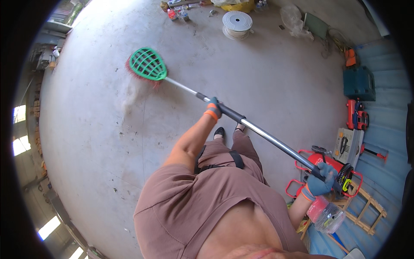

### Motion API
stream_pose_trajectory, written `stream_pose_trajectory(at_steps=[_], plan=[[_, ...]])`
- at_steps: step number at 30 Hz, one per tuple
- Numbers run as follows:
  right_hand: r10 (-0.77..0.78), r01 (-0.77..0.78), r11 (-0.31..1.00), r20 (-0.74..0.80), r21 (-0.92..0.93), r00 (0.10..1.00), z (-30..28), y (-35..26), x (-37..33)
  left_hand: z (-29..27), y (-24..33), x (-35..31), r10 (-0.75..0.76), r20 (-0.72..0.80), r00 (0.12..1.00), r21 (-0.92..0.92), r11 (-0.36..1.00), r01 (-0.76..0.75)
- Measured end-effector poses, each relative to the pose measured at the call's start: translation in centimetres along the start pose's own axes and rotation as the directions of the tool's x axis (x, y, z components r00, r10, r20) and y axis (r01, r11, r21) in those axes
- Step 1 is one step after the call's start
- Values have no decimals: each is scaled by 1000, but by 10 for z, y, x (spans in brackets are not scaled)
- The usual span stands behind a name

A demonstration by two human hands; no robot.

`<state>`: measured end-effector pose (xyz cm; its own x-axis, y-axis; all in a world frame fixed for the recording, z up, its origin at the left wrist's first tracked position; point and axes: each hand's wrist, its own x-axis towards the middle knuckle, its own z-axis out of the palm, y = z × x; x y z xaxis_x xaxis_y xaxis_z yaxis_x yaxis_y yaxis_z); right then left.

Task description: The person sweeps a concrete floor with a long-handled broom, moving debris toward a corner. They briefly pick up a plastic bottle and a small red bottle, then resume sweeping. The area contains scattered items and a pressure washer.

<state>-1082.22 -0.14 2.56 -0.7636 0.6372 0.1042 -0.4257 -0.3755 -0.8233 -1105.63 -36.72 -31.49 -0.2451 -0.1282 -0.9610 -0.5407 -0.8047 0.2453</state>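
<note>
A long-handled broom (276,140) slants across the view, from the far left down to the near right. Its green lattice head (148,64) rests on the concrete floor, with reddish bristles showing beneath the edges. Wrapped round the dark grip partway along the pole is my left hand (214,108), in a blue glove with an orange cuff. Closer to my body, my right hand (321,180), gloved the same way, grips the pole's near end. A pale dusty smear (134,93) lies on the floor just below the broom head.
A white cable spool (237,25) stands at the far middle, near bottles (184,15). Along the blue corrugated wall (390,108) sit a teal case (359,83), a red tool (357,114), a box (347,144), red-framed equipment (317,159) and a wooden frame (366,207).
</note>
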Motion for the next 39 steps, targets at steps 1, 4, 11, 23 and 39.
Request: stream_pose_trajectory(at_steps=[1, 4, 11, 23, 39], plan=[[-20, 20, 1000, -23, -6, 1000, -8, -12, 11, 23, -14, -5, 3, -26, 1000, -15, 1000, -3], [-269, 220, 926, -128, -306, 955, -20, -46, 39, 99, -59, -47, 6, 70, 998, 112, 994, -14], [-369, 302, 887, -143, -350, 918, 5, -95, 96, 229, -104, -86, -42, 136, 990, 298, 955, -1], [-255, 168, 947, -327, -272, 910, 102, 38, 147, 257, 12, 41, 112, 154, 982, 444, 880, -170], [268, -250, 959, 142, -137, 953, 395, 309, 162, 72, 413, 169, 19, -199, 980, -224, 973, -64]])
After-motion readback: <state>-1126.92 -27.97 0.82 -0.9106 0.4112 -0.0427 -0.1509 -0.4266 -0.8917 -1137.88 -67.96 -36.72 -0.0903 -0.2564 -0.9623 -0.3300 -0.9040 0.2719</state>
